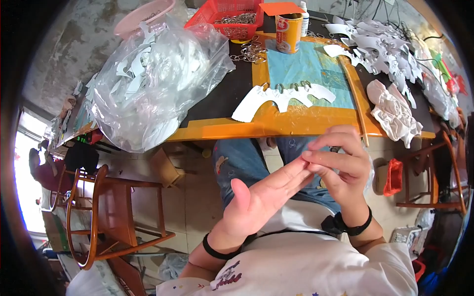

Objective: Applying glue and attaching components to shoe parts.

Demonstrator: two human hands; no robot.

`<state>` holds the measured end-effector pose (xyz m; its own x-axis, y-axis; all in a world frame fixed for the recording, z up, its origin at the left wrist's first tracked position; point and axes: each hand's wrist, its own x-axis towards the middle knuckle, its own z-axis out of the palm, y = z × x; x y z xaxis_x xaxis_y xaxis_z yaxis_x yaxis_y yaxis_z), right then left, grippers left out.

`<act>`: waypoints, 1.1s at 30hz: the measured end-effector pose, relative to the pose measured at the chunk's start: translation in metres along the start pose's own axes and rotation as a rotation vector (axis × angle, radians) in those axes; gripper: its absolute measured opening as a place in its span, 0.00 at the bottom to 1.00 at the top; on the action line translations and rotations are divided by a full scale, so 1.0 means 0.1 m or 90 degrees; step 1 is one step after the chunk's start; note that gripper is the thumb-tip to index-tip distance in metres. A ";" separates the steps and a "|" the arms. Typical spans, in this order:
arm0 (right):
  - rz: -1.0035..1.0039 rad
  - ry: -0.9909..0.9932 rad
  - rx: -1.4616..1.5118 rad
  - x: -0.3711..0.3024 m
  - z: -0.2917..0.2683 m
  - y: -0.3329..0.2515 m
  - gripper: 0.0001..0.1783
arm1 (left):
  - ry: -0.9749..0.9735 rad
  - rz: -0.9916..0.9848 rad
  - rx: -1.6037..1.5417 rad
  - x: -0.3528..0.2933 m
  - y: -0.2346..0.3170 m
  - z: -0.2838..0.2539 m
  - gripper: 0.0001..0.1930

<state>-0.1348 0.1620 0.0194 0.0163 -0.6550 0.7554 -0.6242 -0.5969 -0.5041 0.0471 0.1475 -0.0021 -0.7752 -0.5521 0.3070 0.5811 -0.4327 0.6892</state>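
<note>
My left hand (261, 196) is stretched out flat over my lap, palm turned up and thumb apart, with nothing in it. Thumb and fingers of my right hand (342, 165) close around the left fingertips; anything small between them is hidden. Just beyond, at the front of the table, lies a curved white piece with scalloped edge (285, 102). Several metal rings (280, 88) sit along its upper edge. It rests partly on a blue sheet (308, 64) bordered by shiny orange-brown tape (276, 126). Neither hand touches the piece.
A clear plastic bag of white pieces (158, 81) bulges at left. Behind stand a red basket of metal rings (227, 17) and a yellow can (288, 33). A wooden stick (353, 93), crumpled cloth (392, 111) and piled white pieces (380, 47) lie right. Wooden chairs (116, 212) flank me.
</note>
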 end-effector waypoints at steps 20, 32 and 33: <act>-0.122 -0.375 -0.141 0.07 -0.08 0.28 0.17 | 0.117 -0.078 0.705 0.18 0.09 -0.13 0.14; 0.247 -0.373 0.377 0.18 0.13 0.59 0.12 | 0.086 -0.052 0.567 0.35 0.24 -0.44 0.20; 0.306 -0.389 0.444 0.17 0.13 0.62 0.13 | 0.089 -0.058 0.564 0.37 0.23 -0.44 0.20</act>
<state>-0.1629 0.1081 -0.0042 0.3990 -0.9011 0.1695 -0.0827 -0.2195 -0.9721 0.0431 0.0861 -0.0036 -0.7387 -0.6486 0.1834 0.0702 0.1966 0.9780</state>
